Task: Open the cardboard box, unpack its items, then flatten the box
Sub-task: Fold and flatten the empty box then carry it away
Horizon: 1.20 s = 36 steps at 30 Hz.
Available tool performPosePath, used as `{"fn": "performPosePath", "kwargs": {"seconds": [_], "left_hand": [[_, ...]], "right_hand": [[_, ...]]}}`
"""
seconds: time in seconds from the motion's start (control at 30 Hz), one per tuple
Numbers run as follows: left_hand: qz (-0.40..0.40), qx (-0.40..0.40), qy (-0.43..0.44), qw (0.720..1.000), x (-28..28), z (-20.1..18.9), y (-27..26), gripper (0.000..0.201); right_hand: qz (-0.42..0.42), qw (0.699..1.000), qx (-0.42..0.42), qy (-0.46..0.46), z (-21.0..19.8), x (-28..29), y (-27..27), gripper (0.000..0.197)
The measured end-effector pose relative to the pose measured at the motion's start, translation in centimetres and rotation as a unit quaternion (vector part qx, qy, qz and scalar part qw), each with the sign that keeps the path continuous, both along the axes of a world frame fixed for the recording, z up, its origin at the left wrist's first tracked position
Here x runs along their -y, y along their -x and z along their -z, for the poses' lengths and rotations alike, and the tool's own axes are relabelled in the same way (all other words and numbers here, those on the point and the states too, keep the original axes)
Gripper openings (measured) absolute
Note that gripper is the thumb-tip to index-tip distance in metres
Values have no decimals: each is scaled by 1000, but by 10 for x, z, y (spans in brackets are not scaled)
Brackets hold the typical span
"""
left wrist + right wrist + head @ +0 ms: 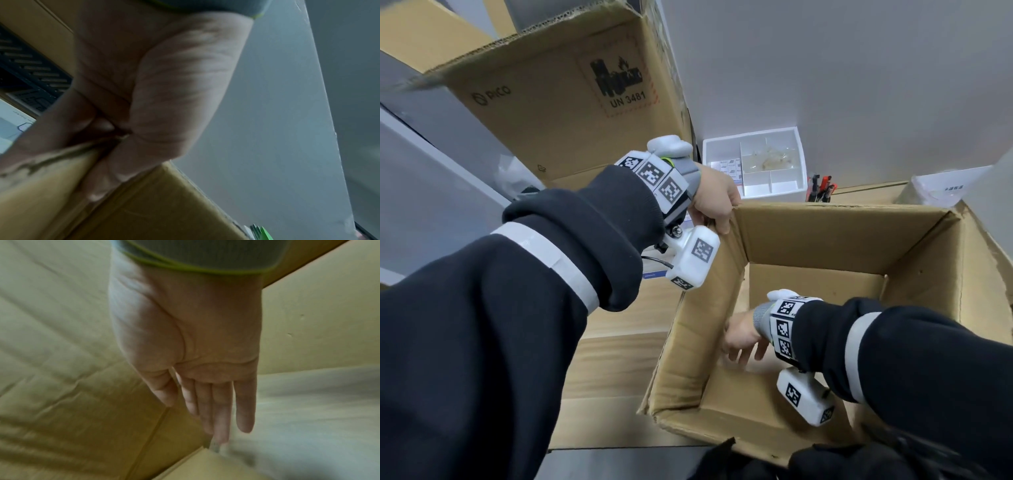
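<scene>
An open brown cardboard box (842,236) stands on the wooden table, its flaps up and its inside showing only bare cardboard. My left hand (717,202) grips the box's far-left top corner, fingers curled over the rim; in the left wrist view the left hand (127,129) pinches the cardboard edge (61,155). My right hand (743,337) is down inside the box near the left wall. In the right wrist view the right hand (205,402) has straight fingers, tips at the seam where the bottom flaps (185,464) meet. It holds nothing.
A larger open cardboard box (571,99) marked UN 3481 stands behind on the left. A white compartment tray (756,164) sits against the wall, with pens (822,188) beside it. A white bag (941,186) lies at the right. Wooden table (606,377) shows left of the box.
</scene>
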<state>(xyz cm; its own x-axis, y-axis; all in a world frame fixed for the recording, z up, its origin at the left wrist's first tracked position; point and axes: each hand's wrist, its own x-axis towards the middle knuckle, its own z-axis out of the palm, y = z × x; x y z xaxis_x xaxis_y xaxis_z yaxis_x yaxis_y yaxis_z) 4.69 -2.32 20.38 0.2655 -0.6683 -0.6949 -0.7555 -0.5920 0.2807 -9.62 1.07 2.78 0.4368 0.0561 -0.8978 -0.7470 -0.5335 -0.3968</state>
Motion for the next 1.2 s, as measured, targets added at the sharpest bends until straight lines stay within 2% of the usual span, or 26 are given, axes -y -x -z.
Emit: {"fn": "performPosePath", "kwargs": {"seconds": [0.17,0.3,0.4,0.5,0.57,0.67,0.73,0.8,1.0,1.2], "left_hand": [[39,0,-12,999,-6,-9,13,7],[34,-6,-15,999,-11,-19,13,24],[26,9,-7,1000,-14,-31,9,22],[14,21,-8,1000,-16,-36,2,28],[8,27,-9,1000,-16,-37,-2,28],[15,37,-18,999,-18,-33,-6,28],[17,25,-26,999,-19,-29,-7,22],[13,7,-33,999,-21,-24,-9,13],[10,-21,-37,999,-30,-18,-14,23],[77,-25,-80,993,-35,-22,-7,19]], "right_hand": [[-95,993,15,72,-36,24,-12,12],[-104,990,25,90,-71,51,-28,12],[-91,986,57,125,-101,67,-40,14],[-99,977,97,159,-127,77,-48,14],[-103,978,85,158,-141,79,-51,8],[-108,977,77,164,-159,82,-48,26],[-114,976,89,162,-172,89,-42,21],[-106,979,97,143,-187,103,-36,18],[-38,983,156,92,-226,144,-14,16],[-3,947,250,203,-227,161,-17,15]]}}
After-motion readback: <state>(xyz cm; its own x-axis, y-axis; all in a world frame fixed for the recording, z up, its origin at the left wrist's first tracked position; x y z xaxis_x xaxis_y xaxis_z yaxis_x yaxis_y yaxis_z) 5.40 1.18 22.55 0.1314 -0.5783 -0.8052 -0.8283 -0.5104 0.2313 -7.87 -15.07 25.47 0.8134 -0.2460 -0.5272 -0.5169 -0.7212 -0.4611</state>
